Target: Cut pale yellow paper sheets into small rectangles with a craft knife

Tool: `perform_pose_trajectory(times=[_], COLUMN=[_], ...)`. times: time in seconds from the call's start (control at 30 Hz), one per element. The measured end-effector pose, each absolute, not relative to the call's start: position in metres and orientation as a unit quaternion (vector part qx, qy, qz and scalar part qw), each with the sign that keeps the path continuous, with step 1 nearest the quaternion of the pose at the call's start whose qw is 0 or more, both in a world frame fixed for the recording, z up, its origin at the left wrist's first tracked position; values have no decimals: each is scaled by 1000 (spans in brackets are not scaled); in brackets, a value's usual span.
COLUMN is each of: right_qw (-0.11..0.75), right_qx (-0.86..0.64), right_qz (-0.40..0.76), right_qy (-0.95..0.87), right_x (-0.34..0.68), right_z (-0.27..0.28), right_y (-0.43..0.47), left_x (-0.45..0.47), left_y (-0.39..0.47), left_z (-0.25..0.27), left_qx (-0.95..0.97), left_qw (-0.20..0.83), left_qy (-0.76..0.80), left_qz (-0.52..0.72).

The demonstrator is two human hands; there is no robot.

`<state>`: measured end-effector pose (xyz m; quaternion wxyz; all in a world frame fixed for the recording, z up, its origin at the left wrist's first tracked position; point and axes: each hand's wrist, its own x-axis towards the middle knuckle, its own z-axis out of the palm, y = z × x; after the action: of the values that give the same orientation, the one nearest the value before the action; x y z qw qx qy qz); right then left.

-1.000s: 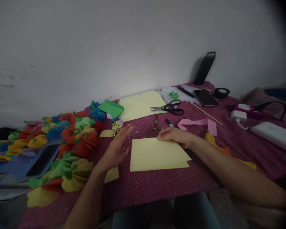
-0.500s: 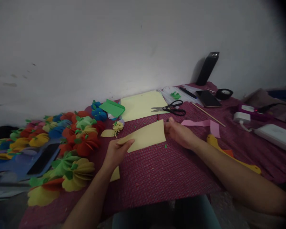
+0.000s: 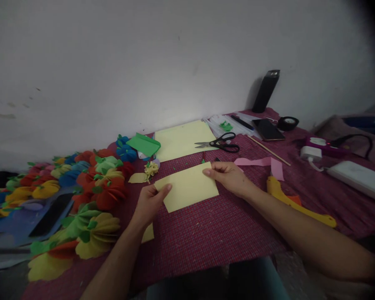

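A pale yellow paper rectangle (image 3: pixel 189 187) is stretched between my two hands, just above the checked red tablecloth (image 3: pixel 218 233). My left hand (image 3: pixel 151 202) pinches its left end, thumb on top. At the upper right corner my right hand (image 3: pixel 228 177) grips it between thumb and fingers. Behind the paper lie black-handled scissors (image 3: pixel 221 142), their blades over a larger pale yellow sheet (image 3: pixel 178 141). A small yellow paper cluster (image 3: pixel 151 169) and a yellow leaf-shaped piece (image 3: pixel 137 178) are near my left hand. Another yellow piece (image 3: pixel 148 233) shows partly beside my left wrist.
Many colourful paper pumpkins (image 3: pixel 109 189) crowd the left side. A green folded piece (image 3: pixel 143 143) lies at the back. To the right are a pink strip (image 3: pixel 259 162), a yellow glue gun (image 3: pixel 296 202), a wooden stick (image 3: pixel 268 150), a phone (image 3: pixel 268 129), a black bottle (image 3: pixel 266 91) and a white adapter (image 3: pixel 358 179).
My right hand has closed on the paper's right end, where it was beside the edge before. The paper now lies flatter and faces me more. The view has shifted slightly.
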<state>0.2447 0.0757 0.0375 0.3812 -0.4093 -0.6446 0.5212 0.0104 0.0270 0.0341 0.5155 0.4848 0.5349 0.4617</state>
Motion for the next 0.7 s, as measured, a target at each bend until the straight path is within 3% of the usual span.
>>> perform_pose_trajectory(times=[0.7], right_qw=[368], right_qx=[-423], right_qz=[498], right_qy=[-662], right_x=[246], right_z=[34], right_y=[78], left_x=[10], left_y=[27], left_z=[37], left_qx=[488], left_qw=[510], left_qy=[543], left_qz=[455])
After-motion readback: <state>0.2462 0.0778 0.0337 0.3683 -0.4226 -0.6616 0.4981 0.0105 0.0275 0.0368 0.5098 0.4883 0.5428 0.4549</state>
